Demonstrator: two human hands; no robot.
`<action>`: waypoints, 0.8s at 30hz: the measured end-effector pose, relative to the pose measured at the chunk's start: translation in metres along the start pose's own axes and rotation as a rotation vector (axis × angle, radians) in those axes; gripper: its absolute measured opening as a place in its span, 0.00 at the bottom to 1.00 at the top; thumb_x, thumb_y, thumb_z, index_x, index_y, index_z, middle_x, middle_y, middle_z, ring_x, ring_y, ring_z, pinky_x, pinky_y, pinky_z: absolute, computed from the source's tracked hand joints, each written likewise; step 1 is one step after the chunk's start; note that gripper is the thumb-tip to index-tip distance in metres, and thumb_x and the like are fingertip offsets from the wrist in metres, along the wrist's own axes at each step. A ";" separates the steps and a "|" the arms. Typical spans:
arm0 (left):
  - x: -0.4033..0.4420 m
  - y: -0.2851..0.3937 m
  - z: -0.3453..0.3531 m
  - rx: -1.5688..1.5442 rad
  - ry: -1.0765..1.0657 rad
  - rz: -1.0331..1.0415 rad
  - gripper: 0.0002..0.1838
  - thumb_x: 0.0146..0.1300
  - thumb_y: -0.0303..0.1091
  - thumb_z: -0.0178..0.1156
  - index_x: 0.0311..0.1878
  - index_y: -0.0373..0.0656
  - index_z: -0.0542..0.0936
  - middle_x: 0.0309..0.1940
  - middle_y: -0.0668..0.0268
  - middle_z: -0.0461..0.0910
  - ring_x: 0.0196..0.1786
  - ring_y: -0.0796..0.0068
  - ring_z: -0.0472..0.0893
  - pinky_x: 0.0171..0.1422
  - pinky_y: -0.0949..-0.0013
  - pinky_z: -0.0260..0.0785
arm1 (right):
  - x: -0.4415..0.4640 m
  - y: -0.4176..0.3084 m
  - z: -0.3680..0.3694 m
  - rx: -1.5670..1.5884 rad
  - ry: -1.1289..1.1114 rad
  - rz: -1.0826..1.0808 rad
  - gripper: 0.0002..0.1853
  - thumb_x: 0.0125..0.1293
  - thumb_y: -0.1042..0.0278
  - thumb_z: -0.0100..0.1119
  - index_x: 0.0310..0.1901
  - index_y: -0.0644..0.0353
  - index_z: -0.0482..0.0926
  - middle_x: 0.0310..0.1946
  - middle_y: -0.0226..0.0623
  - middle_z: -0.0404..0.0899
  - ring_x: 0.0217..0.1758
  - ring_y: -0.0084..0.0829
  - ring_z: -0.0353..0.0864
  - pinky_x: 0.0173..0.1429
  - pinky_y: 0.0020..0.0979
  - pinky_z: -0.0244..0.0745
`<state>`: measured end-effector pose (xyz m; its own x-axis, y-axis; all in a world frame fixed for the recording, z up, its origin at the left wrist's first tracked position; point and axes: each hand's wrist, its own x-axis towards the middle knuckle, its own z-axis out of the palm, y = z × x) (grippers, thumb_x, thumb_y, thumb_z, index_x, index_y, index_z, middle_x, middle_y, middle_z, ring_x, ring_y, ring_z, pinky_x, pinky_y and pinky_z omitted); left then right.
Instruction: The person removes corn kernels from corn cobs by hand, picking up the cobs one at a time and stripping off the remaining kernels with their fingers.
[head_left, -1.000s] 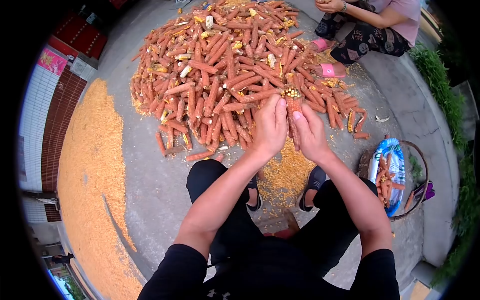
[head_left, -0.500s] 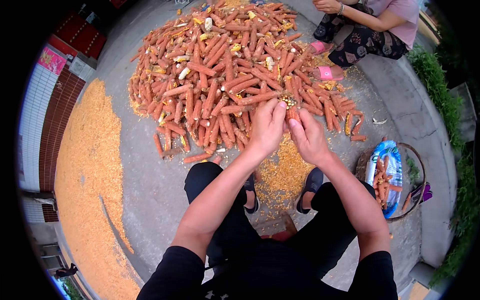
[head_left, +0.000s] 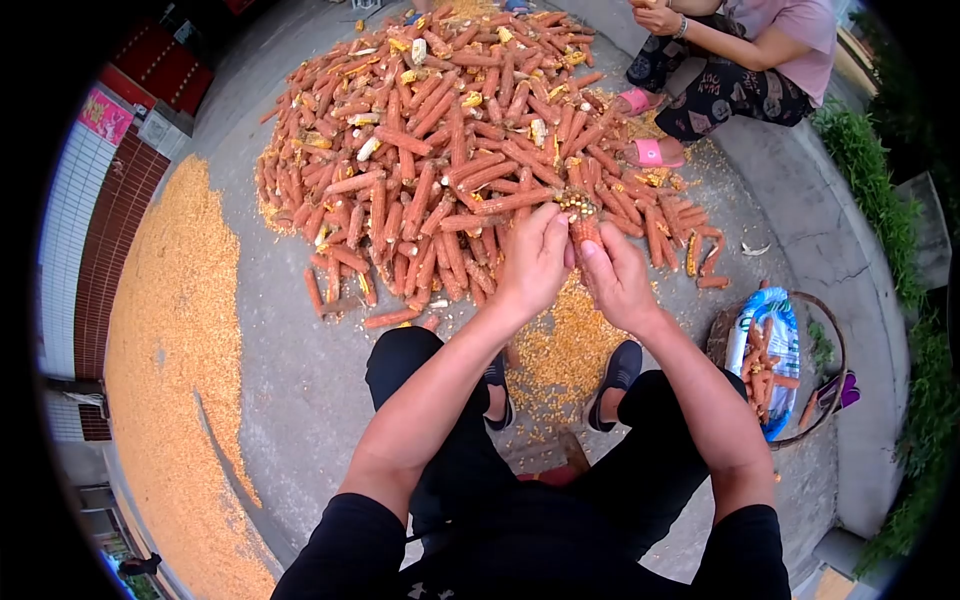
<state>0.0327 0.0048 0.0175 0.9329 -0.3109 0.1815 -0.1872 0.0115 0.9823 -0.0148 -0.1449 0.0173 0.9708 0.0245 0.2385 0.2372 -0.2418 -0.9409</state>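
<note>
Both my hands grip one corn cob (head_left: 585, 230) in front of my knees. Its far tip still carries yellow kernels, while the lower part is bare and reddish. My left hand (head_left: 538, 258) is closed around its left side, with the thumb near the kernels. On the right side, my right hand (head_left: 618, 275) is closed on the cob with its thumb laid along it. Just beyond my hands lies a large heap of reddish cobs (head_left: 420, 190), a few with yellow kernels left on. Beneath the hands, loose kernels (head_left: 568, 340) are scattered between my shoes.
A wide bed of yellow kernels (head_left: 175, 330) spreads along the left. At right stands a handled basket (head_left: 790, 437) lined with blue-white plastic, holding cobs. Beside it lies a purple item (head_left: 850, 390). Another person (head_left: 740, 60) in pink slippers squats at the upper right.
My hands stay on the same cob, with only a slight shift of the fingers. The other person's hands have moved a little.
</note>
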 end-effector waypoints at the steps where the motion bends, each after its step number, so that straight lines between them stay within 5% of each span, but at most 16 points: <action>1: 0.001 0.000 0.000 -0.017 -0.005 -0.005 0.19 0.82 0.38 0.43 0.33 0.40 0.72 0.19 0.69 0.73 0.16 0.83 0.68 0.20 0.76 0.59 | 0.001 0.002 -0.001 -0.006 0.004 -0.005 0.11 0.77 0.63 0.54 0.40 0.63 0.72 0.22 0.39 0.74 0.24 0.33 0.73 0.32 0.35 0.70; 6: 0.000 0.016 0.002 -0.011 0.004 -0.102 0.15 0.78 0.31 0.46 0.33 0.37 0.76 0.18 0.67 0.74 0.22 0.79 0.73 0.28 0.68 0.65 | 0.000 0.010 -0.002 -0.128 0.042 -0.094 0.10 0.78 0.64 0.53 0.41 0.63 0.73 0.23 0.37 0.74 0.25 0.28 0.73 0.32 0.33 0.69; 12: 0.001 0.007 0.005 -0.189 -0.018 -0.098 0.13 0.79 0.33 0.44 0.37 0.39 0.74 0.21 0.68 0.74 0.17 0.84 0.69 0.19 0.78 0.57 | 0.000 0.002 -0.004 0.018 0.000 -0.069 0.11 0.78 0.62 0.53 0.43 0.64 0.73 0.25 0.39 0.74 0.26 0.28 0.73 0.33 0.33 0.70; 17: -0.001 0.019 0.000 -0.236 -0.046 -0.186 0.22 0.81 0.49 0.50 0.34 0.40 0.74 0.22 0.69 0.74 0.17 0.84 0.69 0.17 0.78 0.54 | -0.002 0.007 -0.010 -0.214 -0.021 -0.099 0.09 0.77 0.65 0.54 0.45 0.64 0.73 0.27 0.45 0.77 0.28 0.41 0.79 0.34 0.38 0.72; 20: 0.000 0.009 0.000 -0.177 -0.035 -0.171 0.22 0.81 0.49 0.50 0.34 0.41 0.74 0.21 0.69 0.73 0.17 0.84 0.68 0.18 0.79 0.54 | -0.003 0.008 -0.009 -0.211 -0.041 -0.064 0.09 0.76 0.65 0.54 0.45 0.65 0.73 0.28 0.47 0.79 0.30 0.45 0.81 0.36 0.39 0.74; 24: 0.000 0.013 0.000 -0.263 -0.025 -0.245 0.17 0.80 0.39 0.47 0.34 0.40 0.74 0.22 0.68 0.73 0.18 0.82 0.68 0.18 0.76 0.54 | 0.000 0.003 -0.008 -0.128 -0.026 -0.102 0.11 0.76 0.65 0.55 0.47 0.65 0.74 0.30 0.47 0.80 0.32 0.44 0.82 0.38 0.39 0.75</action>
<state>0.0307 0.0050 0.0305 0.9320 -0.3576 -0.0590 0.1298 0.1771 0.9756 -0.0149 -0.1536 0.0168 0.9430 0.0794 0.3233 0.3296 -0.3587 -0.8733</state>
